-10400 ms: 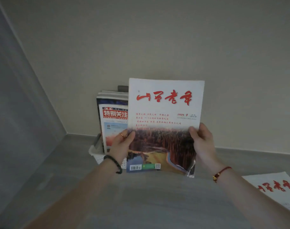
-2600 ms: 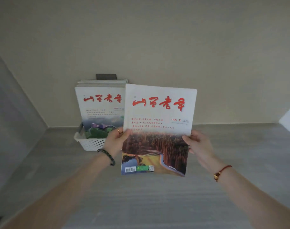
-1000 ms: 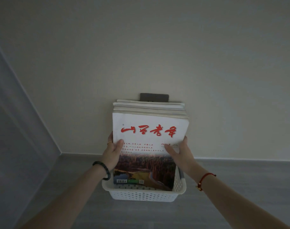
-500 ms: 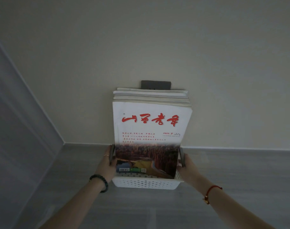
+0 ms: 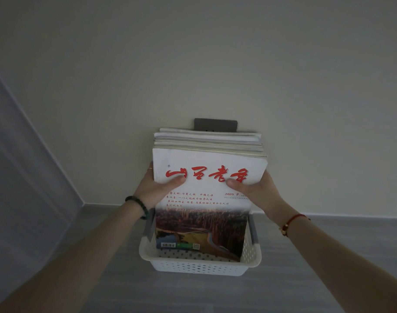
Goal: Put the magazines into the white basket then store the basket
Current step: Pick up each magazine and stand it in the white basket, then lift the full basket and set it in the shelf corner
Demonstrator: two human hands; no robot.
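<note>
White basket released, our left hand and right hand now gripping the magazines between them, cover reads 2025 9

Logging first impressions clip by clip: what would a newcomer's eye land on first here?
The stack of magazines, red lettering on its white front cover, stands on end in the white basket at mid-frame. The left hand and right hand each have a grip on one side of it, thumbs on the cover. A dark wall plate shows just above.

Dark bead bracelet, red cord bracelet
</note>
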